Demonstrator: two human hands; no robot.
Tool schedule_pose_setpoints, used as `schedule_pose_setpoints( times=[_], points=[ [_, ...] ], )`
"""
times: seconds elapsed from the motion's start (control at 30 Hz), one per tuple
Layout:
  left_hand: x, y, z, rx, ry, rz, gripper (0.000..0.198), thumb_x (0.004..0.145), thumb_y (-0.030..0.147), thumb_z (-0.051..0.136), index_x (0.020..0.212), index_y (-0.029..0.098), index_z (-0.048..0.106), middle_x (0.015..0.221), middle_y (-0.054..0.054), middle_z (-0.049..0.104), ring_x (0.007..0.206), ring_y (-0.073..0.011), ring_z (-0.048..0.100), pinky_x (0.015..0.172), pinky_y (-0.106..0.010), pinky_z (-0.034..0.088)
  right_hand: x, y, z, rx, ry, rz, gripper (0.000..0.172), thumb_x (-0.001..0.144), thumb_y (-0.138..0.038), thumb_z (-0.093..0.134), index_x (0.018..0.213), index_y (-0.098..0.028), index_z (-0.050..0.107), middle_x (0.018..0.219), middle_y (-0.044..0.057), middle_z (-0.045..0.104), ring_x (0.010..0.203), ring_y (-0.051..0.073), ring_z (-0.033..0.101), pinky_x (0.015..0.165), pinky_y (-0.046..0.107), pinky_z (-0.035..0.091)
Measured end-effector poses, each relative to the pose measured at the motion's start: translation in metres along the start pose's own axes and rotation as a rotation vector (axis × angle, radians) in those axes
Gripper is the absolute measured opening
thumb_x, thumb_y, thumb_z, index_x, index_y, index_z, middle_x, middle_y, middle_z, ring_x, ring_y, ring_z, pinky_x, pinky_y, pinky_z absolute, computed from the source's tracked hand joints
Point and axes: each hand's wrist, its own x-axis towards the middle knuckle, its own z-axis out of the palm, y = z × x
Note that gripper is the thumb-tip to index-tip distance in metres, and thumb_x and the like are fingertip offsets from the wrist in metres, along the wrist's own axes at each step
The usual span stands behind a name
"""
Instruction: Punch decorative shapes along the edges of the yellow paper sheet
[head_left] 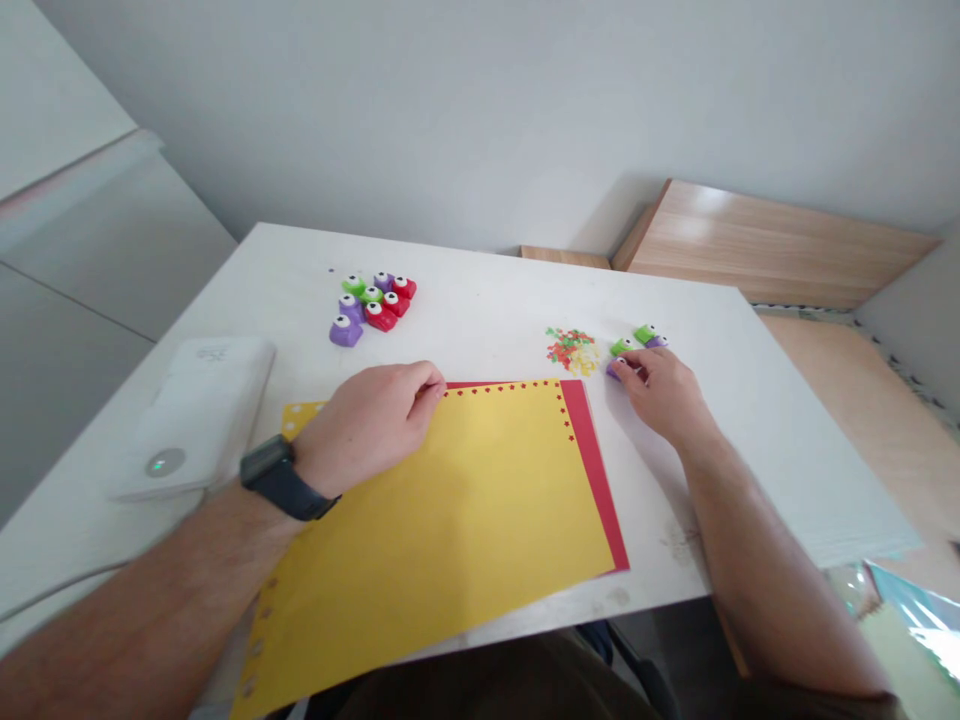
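Observation:
A sheet of yellow paper (450, 520) lies over red paper (600, 480), with small punched shapes along its top and right edges, and others down its left edge. My left hand (375, 415), with a dark watch on the wrist, is closed at the yellow sheet's top edge, thumb and fingers pressed together; what sits between them is hidden. Right of the paper, my right hand (664, 390) has its thumb and fingers closed around a small purple craft punch (615, 368). Beside those fingers stand green craft punches (645, 334) and another purple one (658, 342).
A pile of red, green and yellow paper bits (574, 352) lies behind the sheets. Several purple, green and red craft punches (373, 308) are grouped at the back left. A white device (199, 410) with a green light and cable occupies the table's left side.

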Motion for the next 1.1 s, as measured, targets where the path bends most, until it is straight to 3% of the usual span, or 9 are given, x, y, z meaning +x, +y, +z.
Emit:
schedule_pose_setpoints(
  times=[0.13,0.27,0.33,0.4,0.5,0.67,0.77,0.97,1.1],
  points=[
    [0.0,0.001,0.001,0.009,-0.008,0.002,0.027,0.104,0.034,0.043,0.093,0.024,0.066,0.088,-0.003,0.074,0.083,-0.0232,0.067,0.07,-0.034,0.039,-0.001,-0.001,0.001,0.023,0.123,0.049,0.033,0.094,-0.04,0.065,0.114,-0.016,0.076,0.104,0.014,0.071,0.083,0.025,0.065,0.088,0.043,0.053],
    [0.0,0.002,0.0,0.004,-0.005,-0.002,0.027,0.103,0.034,0.043,0.092,0.024,0.065,0.087,-0.003,0.073,0.081,-0.0228,0.066,0.069,-0.034,0.038,0.001,0.001,0.004,-0.08,0.25,0.001,0.057,0.088,-0.05,0.072,0.136,-0.02,0.068,0.134,0.02,0.062,0.125,0.039,0.055,0.108,0.058,0.045],
    [0.0,0.002,0.0,0.002,-0.003,-0.003,0.027,0.103,0.034,0.043,0.092,0.023,0.065,0.087,-0.003,0.073,0.081,-0.0228,0.066,0.069,-0.034,0.038,0.005,0.005,0.008,-0.146,0.23,0.013,0.072,0.087,-0.058,0.073,0.15,-0.027,0.059,0.157,0.021,0.047,0.141,0.047,0.04,0.11,0.068,0.038],
    [0.001,0.002,0.0,0.001,0.004,0.0,0.027,0.103,0.034,0.043,0.092,0.023,0.065,0.087,-0.003,0.074,0.081,-0.0227,0.066,0.069,-0.034,0.038,0.011,0.012,0.012,-0.17,0.17,0.051,0.075,0.09,-0.064,0.067,0.156,-0.032,0.053,0.167,0.019,0.037,0.146,0.05,0.035,0.108,0.074,0.037],
    [0.001,0.001,0.001,0.003,0.01,0.002,0.027,0.103,0.033,0.043,0.093,0.023,0.066,0.088,-0.004,0.074,0.082,-0.0229,0.067,0.07,-0.034,0.038,0.022,0.026,0.019,-0.148,0.101,0.061,0.061,0.097,-0.063,0.056,0.15,-0.033,0.06,0.162,0.018,0.046,0.143,0.047,0.044,0.108,0.07,0.04],
    [0.0,0.0,0.002,0.009,0.018,0.018,0.028,0.103,0.034,0.042,0.093,0.023,0.066,0.087,-0.004,0.074,0.081,-0.0232,0.067,0.07,-0.035,0.038,0.035,0.047,0.025,-0.125,0.158,0.071,0.047,0.097,-0.052,0.057,0.131,-0.024,0.073,0.139,0.019,0.061,0.127,0.038,0.056,0.107,0.056,0.045],
    [-0.001,-0.001,0.003,0.002,0.027,0.026,0.028,0.103,0.033,0.042,0.092,0.023,0.066,0.086,-0.004,0.074,0.08,-0.0233,0.067,0.069,-0.035,0.038,0.036,0.059,0.021,-0.163,0.188,0.139,0.047,0.095,-0.051,0.057,0.13,-0.023,0.072,0.132,0.019,0.063,0.122,0.037,0.057,0.106,0.054,0.045],
    [0.0,-0.001,0.003,-0.016,0.046,0.037,0.026,0.101,0.032,0.043,0.092,0.024,0.066,0.086,-0.004,0.074,0.081,-0.0243,0.067,0.07,-0.035,0.038,0.031,0.085,0.007,-0.244,0.219,0.462,0.052,0.093,-0.054,0.057,0.131,-0.021,0.071,0.135,0.022,0.059,0.12,0.041,0.053,0.1,0.058,0.045],
    [-0.001,0.0,0.004,-0.018,0.052,0.041,0.026,0.102,0.033,0.043,0.091,0.024,0.065,0.085,-0.004,0.074,0.081,-0.0247,0.067,0.07,-0.035,0.038,0.029,0.082,0.005,-0.211,0.299,0.524,0.062,0.088,-0.056,0.063,0.139,-0.021,0.063,0.143,0.024,0.054,0.128,0.045,0.048,0.102,0.063,0.041]
  ],
)
